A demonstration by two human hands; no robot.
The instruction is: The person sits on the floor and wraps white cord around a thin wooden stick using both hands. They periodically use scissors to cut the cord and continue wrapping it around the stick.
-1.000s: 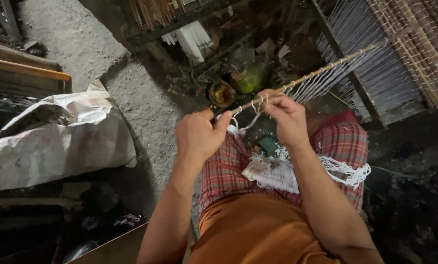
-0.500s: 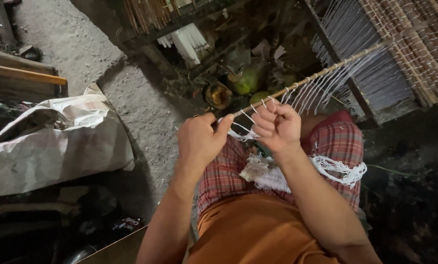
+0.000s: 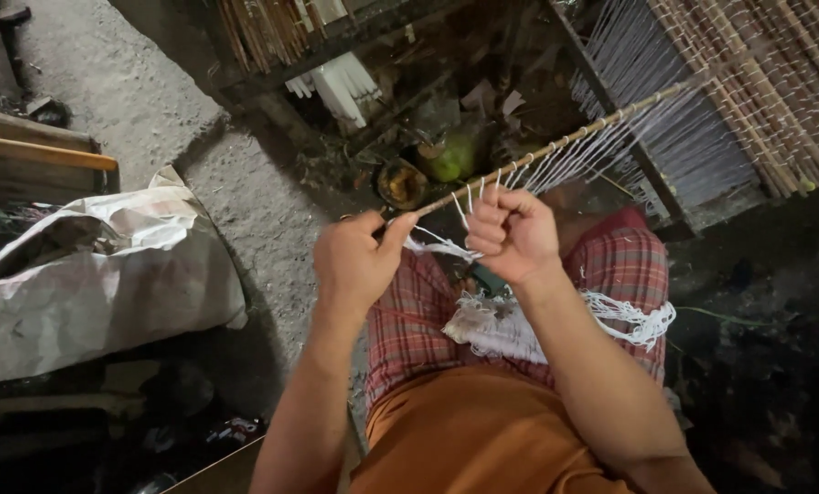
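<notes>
While the left hand pinches the thin bamboo rod's near end, the right hand, fisted, grips white warp threads looped along it.

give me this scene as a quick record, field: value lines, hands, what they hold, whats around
left hand: pinches the near end of a thin stick
right hand: closed around white strings looped on the stick
stick: slants up toward a mat of reeds
lap: bundle of white string on a red checked cloth
ground: white sack at one side, green round thing beyond the hands
</notes>
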